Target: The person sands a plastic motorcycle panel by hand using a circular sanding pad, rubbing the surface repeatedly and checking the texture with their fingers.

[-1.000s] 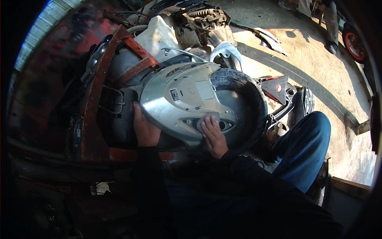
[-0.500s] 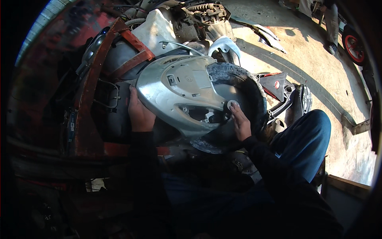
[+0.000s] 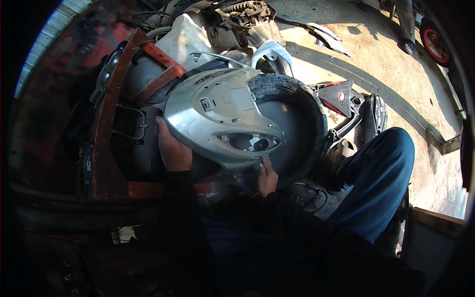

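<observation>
A silver-grey scooter fairing panel (image 3: pixel 190 115), with a tapered body, small slots and an oval opening, lies tilted over an old tyre (image 3: pixel 312 101). Inside the tyre is murky grey liquid or a grey surface (image 3: pixel 284 115). My left hand (image 3: pixel 174 148) grips the panel's left edge, thumb up along its side. At the panel's lower edge, below the oval opening, my right hand (image 3: pixel 268 177) is closed with its fingertips against the rim. Whatever it may hold there is hidden.
A rusty red metal frame (image 3: pixel 110 111) stands at the left. Behind lie a whitish panel (image 3: pixel 185 37), a pale blue curved part (image 3: pixel 272 52) and an engine part (image 3: pixel 250 15). Dark motorcycle parts (image 3: pixel 341 96) sit right of the tyre. A red-rimmed wheel (image 3: pixel 435 44) is far right.
My right hand has moved left and down from the panel's right tip to its lower edge. The small round pale pad under its fingers no longer shows. My left hand keeps its grip.
</observation>
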Tool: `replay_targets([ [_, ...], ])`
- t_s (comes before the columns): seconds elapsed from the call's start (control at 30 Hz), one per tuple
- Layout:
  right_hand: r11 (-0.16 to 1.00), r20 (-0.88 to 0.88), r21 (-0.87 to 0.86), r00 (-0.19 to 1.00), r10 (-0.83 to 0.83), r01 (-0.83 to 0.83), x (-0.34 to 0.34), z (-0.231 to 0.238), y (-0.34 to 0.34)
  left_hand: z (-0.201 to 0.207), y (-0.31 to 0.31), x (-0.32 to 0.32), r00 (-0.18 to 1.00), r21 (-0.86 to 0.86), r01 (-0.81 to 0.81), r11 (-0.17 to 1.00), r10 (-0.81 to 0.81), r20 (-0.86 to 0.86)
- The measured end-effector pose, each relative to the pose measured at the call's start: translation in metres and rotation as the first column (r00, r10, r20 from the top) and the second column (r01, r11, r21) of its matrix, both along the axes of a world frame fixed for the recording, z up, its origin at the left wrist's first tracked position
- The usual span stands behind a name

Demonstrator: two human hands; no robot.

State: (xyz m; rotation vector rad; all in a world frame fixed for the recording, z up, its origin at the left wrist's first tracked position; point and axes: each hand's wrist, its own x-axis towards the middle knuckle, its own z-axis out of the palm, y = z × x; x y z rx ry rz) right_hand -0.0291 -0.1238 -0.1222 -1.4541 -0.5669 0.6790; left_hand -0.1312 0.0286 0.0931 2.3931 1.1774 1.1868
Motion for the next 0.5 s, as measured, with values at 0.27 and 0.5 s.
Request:
replay_targets([
  [0.27, 0.865, -0.004, -0.483, 0.987, -0.158, 0.136, 0.052, -0.062, 0.039, -0.015, 0.020, -0.031, 0.916, -0.174, 0.075, 0.982, 0.001, 0.400],
  [0.5, 0.709, 0.413, -0.679, 0.897, 0.156, 0.189, 0.198, -0.252, 0.072, -0.026, -0.021, 0.025, 0.700, -0.489, 0.294, 0.821, 0.164, 0.695],
])
